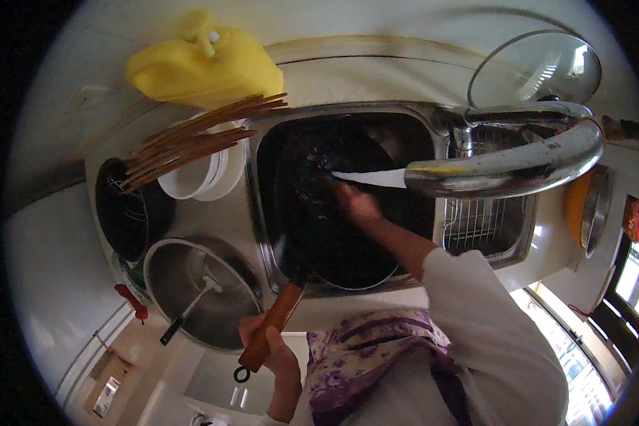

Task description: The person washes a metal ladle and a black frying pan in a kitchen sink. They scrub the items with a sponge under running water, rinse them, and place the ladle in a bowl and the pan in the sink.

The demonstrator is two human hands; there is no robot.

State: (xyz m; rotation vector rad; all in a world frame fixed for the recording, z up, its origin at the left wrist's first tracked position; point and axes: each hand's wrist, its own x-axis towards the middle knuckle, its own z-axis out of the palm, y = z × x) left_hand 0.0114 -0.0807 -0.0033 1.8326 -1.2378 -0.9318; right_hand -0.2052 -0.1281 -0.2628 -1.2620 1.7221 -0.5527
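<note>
My left hand (271,345) is wrapped around the wooden handle (285,308) of a dark wok (346,250). The wok lies in the left basin of a metal sink (266,266), with dark, rippling water in it. A white stream of water (375,178) runs from the chrome tap (500,168) into the wok. Just beside this stream, my right hand (359,205) reaches down inside the wok. Its fingers are blurred and partly hidden in the dark, so I cannot tell whether it holds anything.
On the left stand a metal pot (229,266) with a black-handled utensil (191,309), a dark bowl (122,213), white tubs (229,165), wooden chopsticks (191,141) and a yellow plastic jug (213,69). Rightward are a wire rack (474,223), a glass lid (538,69) and an orange bowl (578,205).
</note>
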